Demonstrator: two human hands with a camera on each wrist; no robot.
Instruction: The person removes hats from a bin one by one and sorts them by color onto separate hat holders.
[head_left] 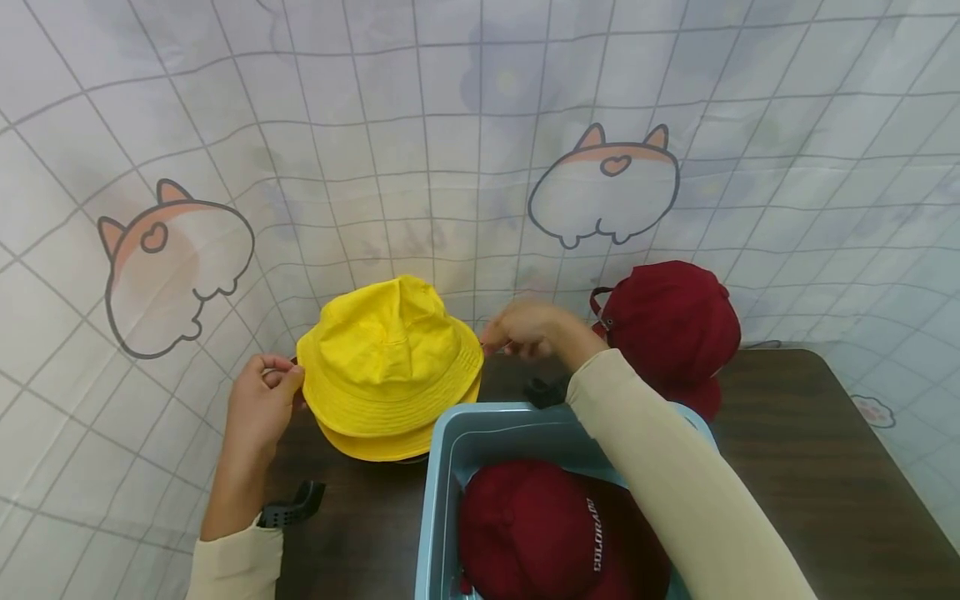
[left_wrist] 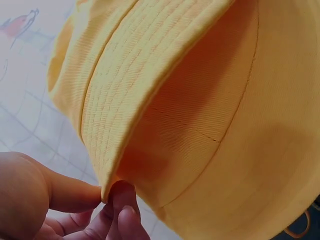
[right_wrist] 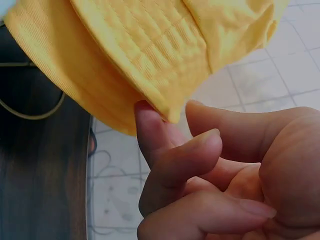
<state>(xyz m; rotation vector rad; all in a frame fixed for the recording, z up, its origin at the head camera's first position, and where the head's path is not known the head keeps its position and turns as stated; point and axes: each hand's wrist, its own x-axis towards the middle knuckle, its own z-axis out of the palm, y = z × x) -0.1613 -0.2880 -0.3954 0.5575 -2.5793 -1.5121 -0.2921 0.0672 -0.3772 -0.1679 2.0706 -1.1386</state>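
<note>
Two yellow bucket hats are stacked, the upper hat (head_left: 390,342) sitting over the lower hat (head_left: 375,446), whose brim shows beneath. My left hand (head_left: 258,400) pinches the upper brim's left edge between thumb and fingers; the left wrist view shows this brim (left_wrist: 135,75) raised from the hat below. At the opposite edge is my right hand (head_left: 528,329), its index finger curled under the upper brim (right_wrist: 145,65). In the right wrist view, the right thumb (right_wrist: 225,130) stands slightly apart from that brim edge.
A light blue bin (head_left: 435,500) holds a dark red cap (head_left: 525,525) with white lettering. Behind it, another dark red cap (head_left: 667,325) rests on the dark wooden table (head_left: 795,467). A patterned white curtain (head_left: 450,167) hangs behind and left.
</note>
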